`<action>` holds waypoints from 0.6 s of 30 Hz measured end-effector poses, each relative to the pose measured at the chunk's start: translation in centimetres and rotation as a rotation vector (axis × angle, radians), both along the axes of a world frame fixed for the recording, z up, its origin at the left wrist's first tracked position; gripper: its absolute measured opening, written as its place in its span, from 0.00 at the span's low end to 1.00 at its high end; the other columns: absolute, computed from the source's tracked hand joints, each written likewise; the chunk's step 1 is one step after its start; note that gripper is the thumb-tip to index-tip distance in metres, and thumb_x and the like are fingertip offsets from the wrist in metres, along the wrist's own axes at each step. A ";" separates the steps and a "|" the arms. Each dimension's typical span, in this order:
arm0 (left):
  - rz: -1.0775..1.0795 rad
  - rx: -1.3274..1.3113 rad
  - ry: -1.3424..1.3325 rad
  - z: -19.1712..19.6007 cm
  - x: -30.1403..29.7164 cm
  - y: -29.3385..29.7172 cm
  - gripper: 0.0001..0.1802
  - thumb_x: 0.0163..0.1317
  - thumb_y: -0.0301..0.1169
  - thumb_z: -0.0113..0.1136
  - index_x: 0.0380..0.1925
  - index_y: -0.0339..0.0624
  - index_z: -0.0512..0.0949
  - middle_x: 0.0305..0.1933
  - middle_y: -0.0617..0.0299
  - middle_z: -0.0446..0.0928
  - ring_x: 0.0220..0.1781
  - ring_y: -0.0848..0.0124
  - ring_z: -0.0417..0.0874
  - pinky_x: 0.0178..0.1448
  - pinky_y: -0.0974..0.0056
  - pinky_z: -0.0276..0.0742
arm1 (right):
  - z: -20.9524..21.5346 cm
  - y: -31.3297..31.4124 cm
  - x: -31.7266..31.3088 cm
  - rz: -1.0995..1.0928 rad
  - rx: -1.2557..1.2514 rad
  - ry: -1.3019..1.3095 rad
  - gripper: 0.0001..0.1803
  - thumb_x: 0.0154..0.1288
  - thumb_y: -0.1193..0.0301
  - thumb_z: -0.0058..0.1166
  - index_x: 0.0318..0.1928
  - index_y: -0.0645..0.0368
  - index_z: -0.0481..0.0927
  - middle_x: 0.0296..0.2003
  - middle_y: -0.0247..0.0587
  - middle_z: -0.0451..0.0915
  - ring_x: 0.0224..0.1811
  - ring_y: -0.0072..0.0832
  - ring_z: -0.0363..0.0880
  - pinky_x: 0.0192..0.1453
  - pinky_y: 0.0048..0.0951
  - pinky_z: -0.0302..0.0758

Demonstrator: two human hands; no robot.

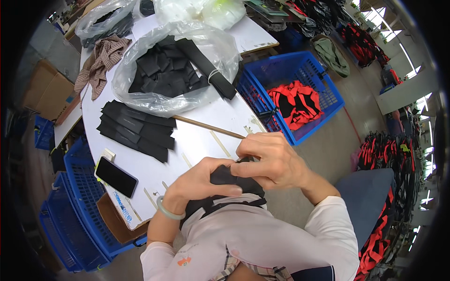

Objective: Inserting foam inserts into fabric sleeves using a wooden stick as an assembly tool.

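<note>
My left hand [202,181] grips a small piece of black fabric [223,174] in front of my waist, thumb along its lower side. On the fabric's right side, my right hand [274,159] pinches its edge with curled fingers. A thin wooden stick [208,125] runs across the white table toward my right knuckles; its near end meets the hand's outline, and I cannot tell whether they touch. Left of the stick lies a fanned stack of black fabric strips [136,129]. Behind it, a clear plastic bag [126,84] stands open, full of black fabric pieces [161,70].
A rolled, tied black strip [206,68] rests on the bag. On the white table [197,140] are a phone [116,176] and a checked cloth [101,63]. A blue crate [311,126] with red-and-black pieces stands right; other blue crates [70,225] stand left. A grey-blue padded surface [365,201] is at right.
</note>
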State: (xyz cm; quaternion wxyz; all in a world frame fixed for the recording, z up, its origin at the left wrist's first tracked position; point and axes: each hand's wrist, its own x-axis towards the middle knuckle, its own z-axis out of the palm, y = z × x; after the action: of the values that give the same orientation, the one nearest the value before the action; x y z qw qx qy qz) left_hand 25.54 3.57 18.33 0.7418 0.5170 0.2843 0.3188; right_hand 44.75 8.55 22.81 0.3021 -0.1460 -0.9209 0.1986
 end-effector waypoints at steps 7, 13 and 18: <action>0.260 0.332 0.217 -1.8 0.5 -0.1 0.13 0.48 0.28 0.70 0.28 0.38 0.74 0.20 0.68 0.73 0.23 0.81 0.72 0.26 0.74 0.66 | 0.4 -0.3 0.3 0.121 -0.429 0.118 0.10 0.46 0.76 0.61 0.33 0.61 0.81 0.24 0.40 0.72 0.19 0.32 0.71 0.21 0.27 0.65; 0.388 0.383 0.277 -2.2 1.7 -0.3 0.13 0.50 0.28 0.68 0.30 0.38 0.73 0.22 0.65 0.74 0.26 0.81 0.73 0.31 0.73 0.70 | 0.2 -0.7 0.1 -0.064 -0.439 -0.057 0.11 0.46 0.77 0.64 0.34 0.64 0.79 0.22 0.37 0.74 0.20 0.24 0.72 0.22 0.24 0.66; 0.173 0.082 -0.078 -0.6 1.3 -0.1 0.14 0.49 0.26 0.69 0.35 0.37 0.75 0.31 0.67 0.75 0.33 0.81 0.73 0.38 0.73 0.69 | 0.0 0.4 0.2 0.078 -0.655 0.180 0.09 0.46 0.80 0.63 0.30 0.65 0.79 0.23 0.37 0.75 0.23 0.21 0.73 0.26 0.23 0.67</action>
State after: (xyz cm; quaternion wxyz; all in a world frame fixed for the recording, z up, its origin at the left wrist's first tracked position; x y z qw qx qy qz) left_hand 26.87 3.44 17.75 0.7003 0.5074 0.2854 0.4130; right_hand 44.97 8.97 22.79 0.3113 -0.1819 -0.7828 0.5072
